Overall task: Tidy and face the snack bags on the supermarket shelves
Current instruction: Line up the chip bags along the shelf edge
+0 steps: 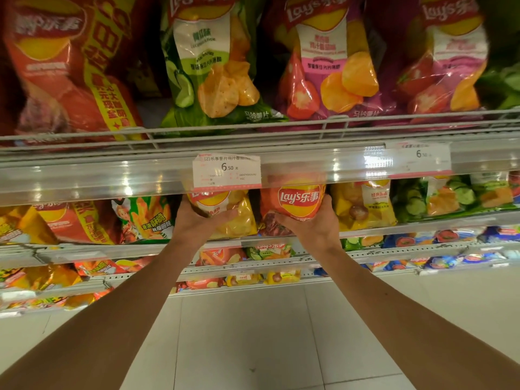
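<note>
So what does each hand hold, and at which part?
The left hand grips the yellow bag at its upper left side; the right hand grips the red bag at its right side.

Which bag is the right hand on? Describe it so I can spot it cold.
Find the price tag on the upper shelf rail. Just below and right of it, on the second shelf, the right hand holds a red bag. The bags either side of it are yellow.

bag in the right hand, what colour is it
Red-orange, with a yellow and red logo; the bag shows best in the head view.
</note>
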`<state>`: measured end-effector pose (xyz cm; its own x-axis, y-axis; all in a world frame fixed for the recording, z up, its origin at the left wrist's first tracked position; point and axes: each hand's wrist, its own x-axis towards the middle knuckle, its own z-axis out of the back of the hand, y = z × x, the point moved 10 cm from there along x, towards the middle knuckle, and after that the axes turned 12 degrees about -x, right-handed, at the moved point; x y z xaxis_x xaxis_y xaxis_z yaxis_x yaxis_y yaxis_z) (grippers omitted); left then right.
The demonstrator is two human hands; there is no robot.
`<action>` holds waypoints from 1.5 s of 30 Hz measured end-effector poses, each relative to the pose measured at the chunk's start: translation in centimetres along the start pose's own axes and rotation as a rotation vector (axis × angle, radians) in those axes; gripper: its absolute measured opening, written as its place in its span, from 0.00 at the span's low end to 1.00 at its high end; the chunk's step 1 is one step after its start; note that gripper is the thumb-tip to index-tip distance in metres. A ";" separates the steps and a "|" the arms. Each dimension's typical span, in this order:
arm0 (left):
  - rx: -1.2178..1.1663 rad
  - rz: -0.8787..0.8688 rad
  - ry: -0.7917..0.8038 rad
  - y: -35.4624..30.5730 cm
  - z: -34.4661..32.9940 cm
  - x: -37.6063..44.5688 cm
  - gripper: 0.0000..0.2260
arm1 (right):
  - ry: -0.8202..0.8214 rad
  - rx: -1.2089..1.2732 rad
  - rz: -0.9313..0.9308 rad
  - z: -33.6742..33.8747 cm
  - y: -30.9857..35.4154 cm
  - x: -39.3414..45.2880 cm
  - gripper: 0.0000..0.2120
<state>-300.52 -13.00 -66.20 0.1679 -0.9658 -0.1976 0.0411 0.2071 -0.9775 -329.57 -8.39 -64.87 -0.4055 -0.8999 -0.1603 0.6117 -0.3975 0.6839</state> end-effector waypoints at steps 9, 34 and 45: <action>-0.004 0.047 -0.065 -0.3 0.6 -0.2 0.40 | 0.038 0.014 0.018 1.5 0.8 -2.2 0.46; 0.076 -0.034 -0.023 0.0 -17.0 -3.8 0.38 | -0.071 0.117 -0.260 15.6 -15.9 -5.0 0.41; 0.081 -0.022 0.026 0.7 -19.6 -3.4 0.40 | 0.000 0.115 -0.218 13.9 -14.8 -4.9 0.43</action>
<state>-320.33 -12.62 -67.64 0.1403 -0.9738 -0.1790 0.1242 0.1967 -0.9726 -346.08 4.36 -64.32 -0.5197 -0.7951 -0.3126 0.4288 -0.5593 0.7095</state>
